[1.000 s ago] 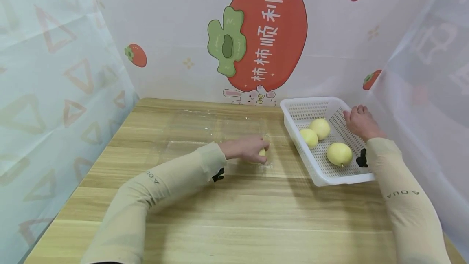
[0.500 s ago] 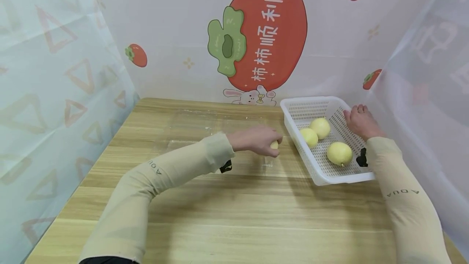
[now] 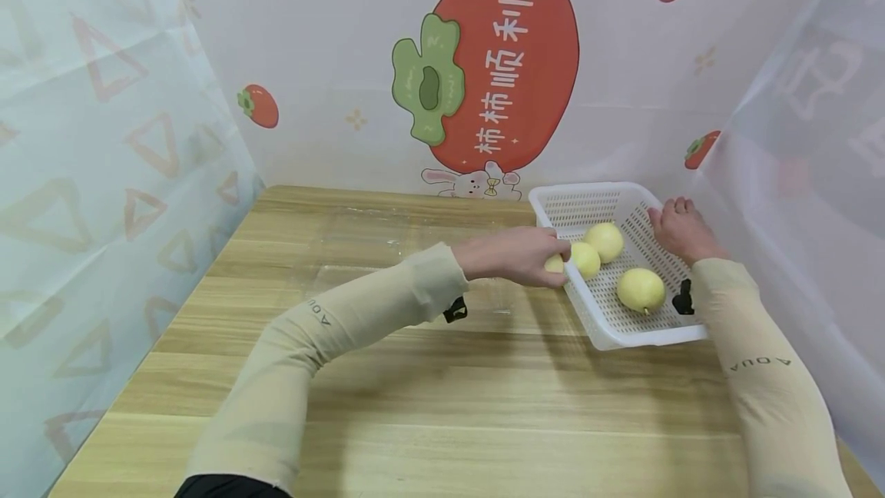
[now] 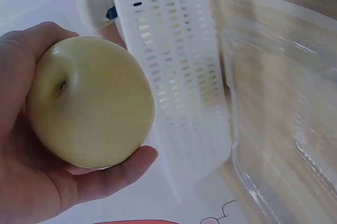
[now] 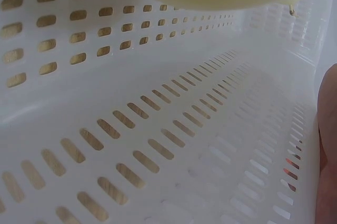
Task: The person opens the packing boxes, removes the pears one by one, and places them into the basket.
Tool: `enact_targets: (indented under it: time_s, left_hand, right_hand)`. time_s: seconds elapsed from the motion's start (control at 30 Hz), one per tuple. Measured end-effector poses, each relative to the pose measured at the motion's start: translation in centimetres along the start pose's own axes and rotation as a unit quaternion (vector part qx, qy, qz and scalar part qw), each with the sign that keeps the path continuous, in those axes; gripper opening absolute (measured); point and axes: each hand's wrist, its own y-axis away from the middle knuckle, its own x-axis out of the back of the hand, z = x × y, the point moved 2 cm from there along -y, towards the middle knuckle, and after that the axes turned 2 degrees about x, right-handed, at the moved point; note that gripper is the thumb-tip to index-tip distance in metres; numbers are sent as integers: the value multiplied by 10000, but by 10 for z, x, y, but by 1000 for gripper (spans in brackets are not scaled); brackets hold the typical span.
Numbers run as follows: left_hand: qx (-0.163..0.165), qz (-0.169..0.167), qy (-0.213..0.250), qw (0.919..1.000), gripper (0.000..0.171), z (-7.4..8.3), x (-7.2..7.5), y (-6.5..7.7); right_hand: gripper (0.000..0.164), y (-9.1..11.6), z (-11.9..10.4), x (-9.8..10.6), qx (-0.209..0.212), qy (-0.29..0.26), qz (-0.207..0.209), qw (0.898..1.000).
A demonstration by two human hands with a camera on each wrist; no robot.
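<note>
My left hand (image 3: 515, 256) grips a round yellow pear (image 4: 92, 103) beside the left wall of a white plastic basket (image 3: 588, 315). In the left wrist view, fingers and thumb wrap around the pear, and its small dark hollow faces the camera. Several pears lie inside the basket: one pear (image 3: 641, 290) near the front, two more touching each other by the left wall. My right hand (image 3: 683, 230) holds the basket's right rim, with the thumb on the inner side. Its other fingers are only partly visible.
A clear plastic divided tray (image 3: 359, 230) lies on the wooden table (image 3: 442, 413), left of the basket and partly hidden under my left arm. Printed sheets (image 3: 332, 60) stand behind the table and along both sides.
My left hand has moved right, from over the clear tray to the basket's left rim, carrying the pear. My right hand and the basket have stayed still.
</note>
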Motion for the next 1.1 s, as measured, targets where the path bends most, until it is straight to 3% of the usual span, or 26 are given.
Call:
enact_targets:
  time_s: [0.3, 0.5, 1.1]
  left_hand:
    - [-307, 355, -36, 9989, 38, 15, 3, -19]
    - [-348, 482, -19, 9982, 39, 25, 1, -34]
    - [-83, 640, 210, 9977, 43, 48, -21, -80]
  right_hand:
    - [80, 0, 1, -2, 42, 30, 67, 10000]
    - [80, -1, 2, -4, 49, 80, 22, 10000]
    - [72, 1, -3, 1, 106, 292, 126, 9994]
